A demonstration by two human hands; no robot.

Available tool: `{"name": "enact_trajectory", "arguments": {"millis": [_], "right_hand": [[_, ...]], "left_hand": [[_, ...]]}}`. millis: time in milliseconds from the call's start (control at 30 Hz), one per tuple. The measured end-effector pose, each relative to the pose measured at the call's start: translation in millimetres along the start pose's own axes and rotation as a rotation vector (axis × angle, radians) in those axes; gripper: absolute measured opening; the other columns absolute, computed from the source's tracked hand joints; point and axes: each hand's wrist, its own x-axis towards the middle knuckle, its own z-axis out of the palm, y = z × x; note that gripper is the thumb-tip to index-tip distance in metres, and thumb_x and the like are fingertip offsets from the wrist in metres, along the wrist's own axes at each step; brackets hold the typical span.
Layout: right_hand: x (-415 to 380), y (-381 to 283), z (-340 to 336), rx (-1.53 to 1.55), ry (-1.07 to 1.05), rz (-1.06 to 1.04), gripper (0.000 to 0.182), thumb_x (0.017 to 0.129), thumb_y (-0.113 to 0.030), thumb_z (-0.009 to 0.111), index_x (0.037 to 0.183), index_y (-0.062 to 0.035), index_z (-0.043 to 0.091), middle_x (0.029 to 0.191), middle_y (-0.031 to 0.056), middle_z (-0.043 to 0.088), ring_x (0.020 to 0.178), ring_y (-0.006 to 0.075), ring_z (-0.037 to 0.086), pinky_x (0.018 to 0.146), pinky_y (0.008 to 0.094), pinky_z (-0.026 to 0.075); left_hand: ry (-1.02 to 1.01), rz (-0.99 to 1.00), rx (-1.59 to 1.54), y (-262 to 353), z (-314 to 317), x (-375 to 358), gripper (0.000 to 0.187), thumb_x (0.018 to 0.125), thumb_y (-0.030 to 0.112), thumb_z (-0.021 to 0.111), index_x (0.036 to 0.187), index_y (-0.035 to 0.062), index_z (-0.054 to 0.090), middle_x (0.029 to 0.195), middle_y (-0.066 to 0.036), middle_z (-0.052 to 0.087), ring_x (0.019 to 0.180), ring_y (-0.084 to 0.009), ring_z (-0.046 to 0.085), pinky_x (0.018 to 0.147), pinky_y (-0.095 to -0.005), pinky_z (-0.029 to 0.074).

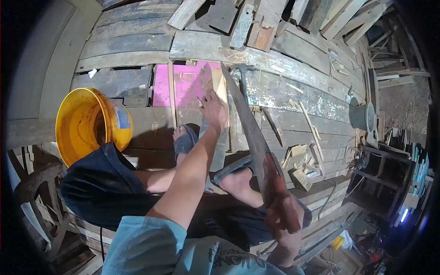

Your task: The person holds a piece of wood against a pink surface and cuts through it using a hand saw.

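Note:
My right hand [288, 220] is wrapped round the reddish handle of a handsaw [250, 123]. The saw's long, dull blade points away from me, its tip near the pale end of a wooden board [219, 85]. My left hand [214, 110] grips that board from above, fingers on its upper part and thumb to the left. The board runs back toward me between my sandalled feet. Just right of the blade, a hammer [243, 78] lies on the planks, partly hidden by the saw.
A yellow bucket [121, 121] lies tilted at my left. Beyond the board is a pink panel [160, 87] set among floor planks. Wood offcuts [300, 162] and a thin strip [309, 120] lie to the right. A grey bucket [362, 117] stands farther right, and timber pieces [266, 27] lie at the back.

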Motion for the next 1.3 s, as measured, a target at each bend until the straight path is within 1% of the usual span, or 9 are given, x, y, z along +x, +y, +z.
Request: {"name": "enact_trajectory", "arguments": {"millis": [133,267,433,733,867,933,1000,1200,1300], "right_hand": [[24.4,-3.5,15.9,0.037,0.09,-0.078,0.021,0.079,-0.012,0.059,0.093,0.0031,0.055,0.076,0.0098,0.056,0.068,0.0186,0.052,0.064,0.0299,0.044],[67.0,36.1,31.9,-0.219,0.139,-0.426,0.022,0.092,-0.022,0.056,0.095,0.0003,0.055,0.068,-0.0003,0.048,0.057,0.008,0.044,0.049,0.0241,0.036],[11.6,-6.6,-2.4,-0.027,-0.029,0.023,0.026,0.08,-0.02,0.064,0.094,0.0011,0.058,0.076,0.0091,0.058,0.065,0.0148,0.052,0.062,0.0282,0.044],[69.5,33.9,38.0,-0.299,0.303,-0.244,0.014,0.087,-0.01,0.058,0.093,0.0024,0.06,0.072,0.0103,0.056,0.064,0.0164,0.057,0.058,0.0306,0.045],[50.0,28.9,18.0,-0.164,0.095,-0.211,0.028,0.089,-0.024,0.061,0.082,0.0027,0.055,0.064,0.0063,0.052,0.052,0.013,0.051,0.049,0.0264,0.039],[26.3,10.8,10.6,-0.271,0.182,-0.498,0.029,0.091,-0.025,0.058,0.082,0.0026,0.056,0.065,0.0063,0.053,0.051,0.0154,0.052,0.047,0.0267,0.039],[4.8,10.3,-5.3,-0.312,0.184,-0.28,0.018,0.076,-0.014,0.063,0.081,0.003,0.059,0.064,0.0087,0.057,0.055,0.0193,0.053,0.055,0.0305,0.044],[51.4,55.4,27.3,-0.411,0.334,-0.226,0.029,0.079,-0.006,0.065,0.105,0.0029,0.059,0.092,0.0099,0.062,0.084,0.0161,0.058,0.077,0.0347,0.047],[68.3,31.2,31.9,-0.219,0.152,-0.247,0.021,0.074,-0.005,0.063,0.093,0.0032,0.059,0.08,0.0122,0.059,0.07,0.0178,0.057,0.067,0.0314,0.047]], "left_hand": [[0.021,0.007,0.007,-4.2,-3.4,4.1,0.045,0.085,0.014,0.05,0.128,0.0038,0.046,0.137,-0.011,0.044,0.116,-0.0359,0.046,0.092,-0.0577,0.037],[-0.02,-0.049,-0.027,1.4,-5.1,3.8,0.045,0.085,0.015,0.05,0.129,0.004,0.045,0.136,-0.01,0.045,0.117,-0.0356,0.045,0.092,-0.0578,0.038],[-0.06,-0.048,-0.02,2.3,-6.5,5.4,0.042,0.086,0.017,0.049,0.126,0.0036,0.046,0.133,-0.012,0.045,0.119,-0.037,0.044,0.094,-0.0589,0.037],[-0.123,-0.047,0.045,-3.8,-2.3,6.5,0.042,0.085,0.017,0.052,0.124,0.0028,0.047,0.135,-0.01,0.046,0.116,-0.0357,0.047,0.089,-0.0594,0.04],[-0.05,-0.076,0.096,-9.8,12.8,1.4,0.044,0.085,0.015,0.052,0.126,0.0038,0.044,0.132,-0.011,0.047,0.116,-0.0354,0.047,0.089,-0.0579,0.04],[-0.013,-0.048,0.043,4.1,-2.9,3.7,0.042,0.084,0.014,0.052,0.125,0.0035,0.045,0.131,-0.011,0.047,0.115,-0.0358,0.046,0.089,-0.0581,0.039],[-0.08,-0.067,0.009,7.3,-8.3,3.7,0.041,0.083,0.014,0.052,0.122,0.0026,0.047,0.13,-0.012,0.048,0.112,-0.0363,0.047,0.089,-0.0572,0.038],[0.0,-0.008,0.016,-3.9,2.6,4.5,0.033,0.084,0.013,0.05,0.115,0.0018,0.049,0.124,-0.012,0.049,0.109,-0.0356,0.048,0.087,-0.0575,0.039],[0.011,-0.046,0.041,10.8,-2.4,24.3,0.037,0.083,0.014,0.051,0.119,0.0025,0.049,0.129,-0.012,0.048,0.111,-0.0355,0.048,0.087,-0.0567,0.039]]}}
